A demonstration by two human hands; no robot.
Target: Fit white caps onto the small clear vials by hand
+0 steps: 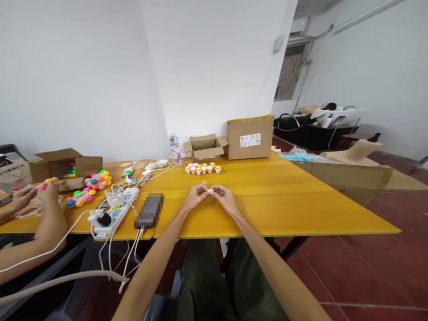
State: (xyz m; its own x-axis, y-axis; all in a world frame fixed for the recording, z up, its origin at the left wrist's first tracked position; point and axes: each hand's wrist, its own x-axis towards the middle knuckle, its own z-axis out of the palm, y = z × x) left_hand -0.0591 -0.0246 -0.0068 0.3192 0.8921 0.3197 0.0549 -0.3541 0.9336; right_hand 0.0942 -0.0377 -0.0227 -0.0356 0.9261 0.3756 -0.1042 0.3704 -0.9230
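My left hand point(195, 196) and my right hand point(224, 197) meet low over the table, fingertips closed on a small white piece point(210, 191) between them. Its kind is too small to make out, and the fingers hide part of it. Something small and pale point(204, 183) shows just behind my left fingertips. Farther back, several small round pieces with white and orange-yellow parts point(204, 170) stand grouped in rows.
Behind the group are an open carton point(206, 154), a larger closed box point(250, 139) and a bottle point(175, 149). Left lie a phone point(149, 211) and a power strip point(117, 213) with trailing cables. A co-worker's hands point(47, 194) handle colourful balls point(95, 181) at far left.
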